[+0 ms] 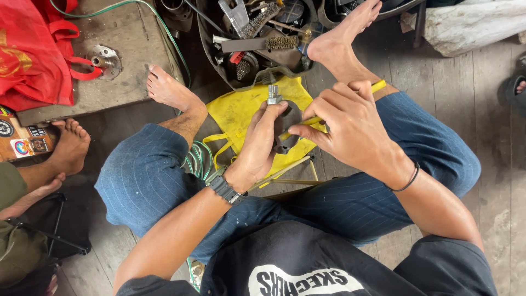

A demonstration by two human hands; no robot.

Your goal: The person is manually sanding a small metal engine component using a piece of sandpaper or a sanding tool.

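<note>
My left hand (258, 143) grips a dark round metal part (287, 127) with a short silver threaded stub on top, held above a yellow cloth (236, 111) on the floor. My right hand (346, 127) holds a thin yellow-handled tool (377, 86) like a pencil, its tip pressed against the face of the metal part. Both hands meet over my lap, between my knees in blue striped trousers. A dark watch sits on my left wrist and a black band on my right wrist.
A dark tray (257, 44) of tools, with a wire brush, lies beyond my feet. A red bag (33, 49) and a metal flange (104, 60) rest on a board at left. Another person's bare foot (68, 148) is at far left. Green wire coils by my left knee.
</note>
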